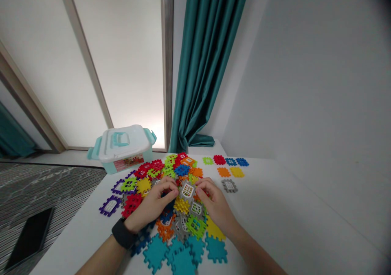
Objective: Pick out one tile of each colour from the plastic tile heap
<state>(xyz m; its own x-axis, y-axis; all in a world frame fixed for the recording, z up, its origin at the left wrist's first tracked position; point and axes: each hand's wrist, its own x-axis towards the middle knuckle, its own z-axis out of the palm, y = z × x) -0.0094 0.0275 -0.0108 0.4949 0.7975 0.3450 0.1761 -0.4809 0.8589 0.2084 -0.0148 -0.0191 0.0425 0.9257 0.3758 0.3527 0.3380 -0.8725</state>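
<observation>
Head view: gray window tile (187, 190), corner upward

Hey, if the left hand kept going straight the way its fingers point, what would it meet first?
The left hand would probably meet the grey plastic tile with a white window first, though depth is unclear.
</observation>
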